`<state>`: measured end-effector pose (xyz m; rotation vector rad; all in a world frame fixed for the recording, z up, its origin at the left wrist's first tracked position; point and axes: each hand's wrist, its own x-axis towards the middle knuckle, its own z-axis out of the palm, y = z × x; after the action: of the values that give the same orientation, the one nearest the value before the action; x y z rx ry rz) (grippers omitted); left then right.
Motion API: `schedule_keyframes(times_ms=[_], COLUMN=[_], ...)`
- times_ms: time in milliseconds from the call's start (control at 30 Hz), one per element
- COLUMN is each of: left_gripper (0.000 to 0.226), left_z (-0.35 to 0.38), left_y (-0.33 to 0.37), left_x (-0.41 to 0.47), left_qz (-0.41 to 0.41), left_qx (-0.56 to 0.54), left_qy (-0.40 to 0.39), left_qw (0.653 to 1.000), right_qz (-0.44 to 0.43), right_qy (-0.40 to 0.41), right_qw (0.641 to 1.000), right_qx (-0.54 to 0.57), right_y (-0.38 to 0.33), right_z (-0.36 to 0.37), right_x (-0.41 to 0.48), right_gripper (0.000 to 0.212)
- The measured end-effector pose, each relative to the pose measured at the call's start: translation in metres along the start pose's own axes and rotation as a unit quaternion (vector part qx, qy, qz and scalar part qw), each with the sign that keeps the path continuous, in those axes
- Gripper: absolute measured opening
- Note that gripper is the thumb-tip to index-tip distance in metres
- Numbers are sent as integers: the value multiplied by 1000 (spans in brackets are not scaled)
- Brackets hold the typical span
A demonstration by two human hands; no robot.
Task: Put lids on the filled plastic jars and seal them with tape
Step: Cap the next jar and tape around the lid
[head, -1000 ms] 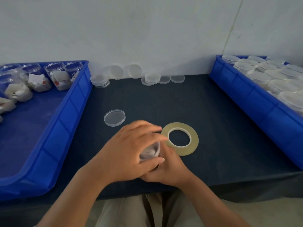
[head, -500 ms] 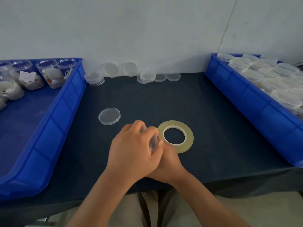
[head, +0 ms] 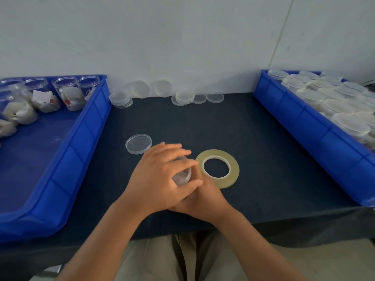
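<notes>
Jar (head: 182, 175) held by left hand (head: 160, 179), fingers curled round it; right hand (head: 205, 199) beneath (fingers hidden, grip cannot be told). Steady it squarely before taping from tape roll (head: 218, 182) just beside.

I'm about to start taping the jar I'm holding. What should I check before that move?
1. jar gripped by the left hand: ok.
2. right hand supporting the jar: cannot tell, its fingers are hidden under the left hand.
3. Lid seated on that jar: cannot tell, the left hand covers the top.
4. tape roll lying flat right beside the hands: ok.
5. Tape's free end found: cannot tell.
6. loose lid lying by the left hand: ok.
</notes>
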<state>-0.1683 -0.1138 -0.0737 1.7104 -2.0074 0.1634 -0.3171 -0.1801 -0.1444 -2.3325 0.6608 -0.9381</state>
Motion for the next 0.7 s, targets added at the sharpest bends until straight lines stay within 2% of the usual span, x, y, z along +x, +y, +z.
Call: schedule_keyframes(times_ms=[67,133,167,233,333,467,567,633,700], left_gripper=[70,76,76,67,55,52,56,57,64], left_z=[2,6,8,16,26,37,41,40,33], left_y=[1,1,0,-7,-20,-35,-38,-38,-34], left_x=[-7,-18,-24,-30,-28,-17,-9,-5,-4], left_qz=[-51,-111,-126,-124,-86,-67,-55,-68,-109], left_qx=[29,6,-14,-50,-108,-159,-177,-177,-130], left_qy=[42,105,132,168,185,173,153,122,94], left_qw=[997,988,983,977,973,970,971,974,981], right_qz=[56,128,161,189,166,164,210,251,273], right_qy=[-118,-168,-165,-145,-121,-115,-79,-11,48], right_qw=[991,972,962,942,927,923,935,953,960], right_qx=[-21,-103,-147,-235,-313,-330,-276,-169,-46], right_y=[15,35,42,50,53,44,24,7,-11], right_z=[-16,-34,-42,-53,-59,-65,-66,-65,-65], right_x=[-2,-8,-12,-15,-17,-20,-19,-16,-13], right_gripper=[115,126,122,97,61,47,46,48,55])
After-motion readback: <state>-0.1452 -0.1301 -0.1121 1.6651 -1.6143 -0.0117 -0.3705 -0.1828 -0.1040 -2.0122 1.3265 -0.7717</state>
